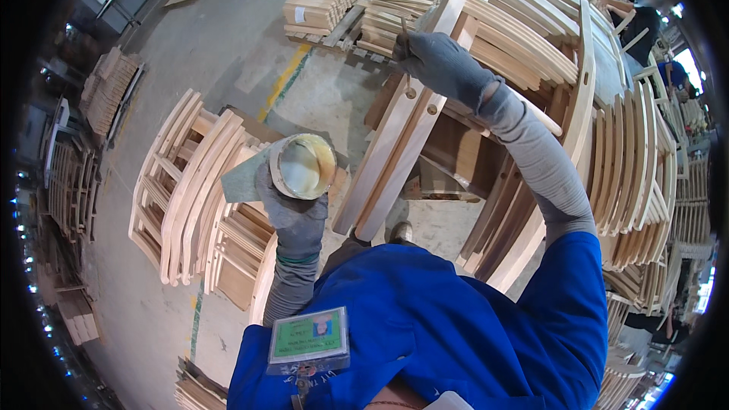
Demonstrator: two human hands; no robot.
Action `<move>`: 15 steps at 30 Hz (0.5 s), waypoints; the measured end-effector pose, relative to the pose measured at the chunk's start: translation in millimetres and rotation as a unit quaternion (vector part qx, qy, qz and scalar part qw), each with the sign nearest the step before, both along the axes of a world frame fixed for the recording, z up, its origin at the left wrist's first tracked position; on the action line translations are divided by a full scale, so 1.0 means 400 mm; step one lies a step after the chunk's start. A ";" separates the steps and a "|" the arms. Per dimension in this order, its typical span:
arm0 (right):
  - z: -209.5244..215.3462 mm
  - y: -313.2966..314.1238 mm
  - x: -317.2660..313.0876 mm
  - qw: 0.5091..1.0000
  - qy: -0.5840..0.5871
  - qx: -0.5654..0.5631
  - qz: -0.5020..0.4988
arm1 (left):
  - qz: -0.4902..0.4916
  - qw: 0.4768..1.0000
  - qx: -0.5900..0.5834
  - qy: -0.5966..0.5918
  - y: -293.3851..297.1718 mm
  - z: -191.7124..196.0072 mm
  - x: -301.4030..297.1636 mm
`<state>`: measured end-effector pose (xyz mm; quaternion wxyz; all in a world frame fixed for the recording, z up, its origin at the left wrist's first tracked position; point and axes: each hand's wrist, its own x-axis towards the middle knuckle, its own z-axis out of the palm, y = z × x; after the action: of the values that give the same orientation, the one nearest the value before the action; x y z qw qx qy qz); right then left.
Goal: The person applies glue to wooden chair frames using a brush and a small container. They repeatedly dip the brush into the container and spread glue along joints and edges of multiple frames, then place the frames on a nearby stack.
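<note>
My left hand [295,211], in a grey glove, is wrapped round a round cup [332,167] with pale, creamy liquid inside. The cup's mouth faces up toward me. A grey-green part [247,175] juts out to its left; I cannot tell whether it belongs to the cup. My right hand [444,67], gloved in grey too, is closed on a thin stick [405,36], whose tip I cannot make out clearly. That hand is over two long wooden rails [395,148] lying side by side, with round holes near it. More pale wooden bars [524,45] lie to its right.
Curved wooden frames [194,182] are stacked at my left. Bundled slats [323,6] lie on a pallet farther ahead. Curved chair parts [634,159] stand in rows at the right. Other people [645,23] are at the far right. My shoe [401,233] shows beside the rails.
</note>
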<state>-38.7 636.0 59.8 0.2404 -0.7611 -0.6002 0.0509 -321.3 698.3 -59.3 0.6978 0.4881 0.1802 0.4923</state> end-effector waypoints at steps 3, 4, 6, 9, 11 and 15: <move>0.003 -0.011 -0.023 0.999 0.020 -0.029 0.023 | 0.064 0.968 0.203 0.137 0.001 0.028 -0.003; 0.011 -0.017 -0.031 0.998 0.029 -0.041 0.024 | 0.038 0.990 0.101 0.090 0.008 0.018 -0.006; 0.021 -0.011 -0.030 0.997 0.045 -0.046 0.035 | -0.013 0.997 -0.077 -0.009 0.020 0.002 -0.014; -0.011 -0.017 -0.001 0.998 0.055 0.019 0.031 | -0.069 0.951 -0.256 -0.159 0.014 0.041 -0.005; -0.007 -0.012 0.003 0.999 -0.010 0.031 0.030 | -0.016 0.996 -0.063 -0.056 0.011 0.016 -0.012; 0.009 -0.010 -0.028 0.999 -0.017 -0.026 0.016 | 0.036 0.995 0.081 0.049 0.019 0.011 -0.016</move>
<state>-49.7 632.0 63.3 0.2092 -0.7584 -0.6147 0.0572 -327.6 706.1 -54.8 0.6286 0.5595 0.1909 0.5054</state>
